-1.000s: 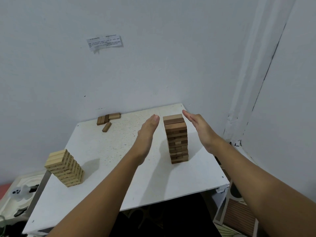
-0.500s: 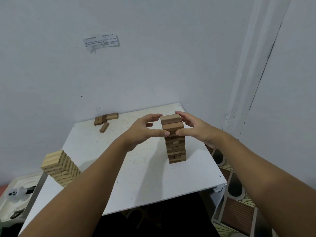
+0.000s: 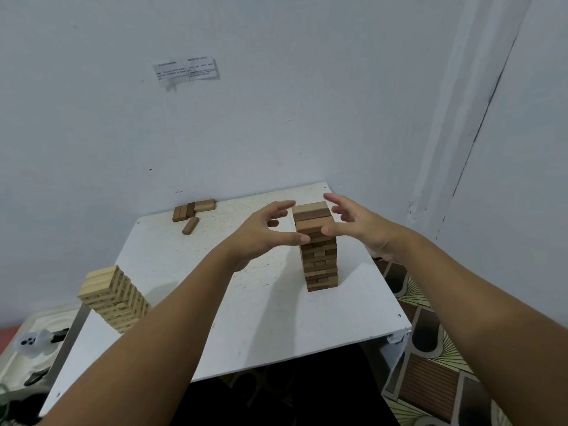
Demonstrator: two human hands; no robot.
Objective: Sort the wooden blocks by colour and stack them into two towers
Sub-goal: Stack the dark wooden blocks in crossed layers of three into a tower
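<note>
Head view looked down on a white tabletop (image 3: 246, 302) pushed into the corner of a pale wall. Toward its right side stood the dark brown tower (image 3: 318, 247), upright, its layers crossed and a few of them slightly uneven. The left hand (image 3: 264, 233) was at the tower's left and the right hand (image 3: 353, 226) at its right, both level with the upper layers. Each hand had its fingers spread and loosely bent, with nothing held; the thumb tips lay against or just short of the tower's near face, though the angle made actual contact hard to judge, while the other fingers reached past the top blocks without closing on them.

At the tabletop's left edge stood the light-coloured tower (image 3: 112, 298), leaning in the wide-angle picture, with the left forearm crossing in front of its lower right part. Near the far edge, by the wall, lay a few loose brown blocks (image 3: 192, 210), several side by side and one apart, set at a slant just in front of them.

A paper note (image 3: 186, 70) was stuck on the wall. Patterned floor tiles (image 3: 430, 364) showed to the right, below the tabletop.
</note>
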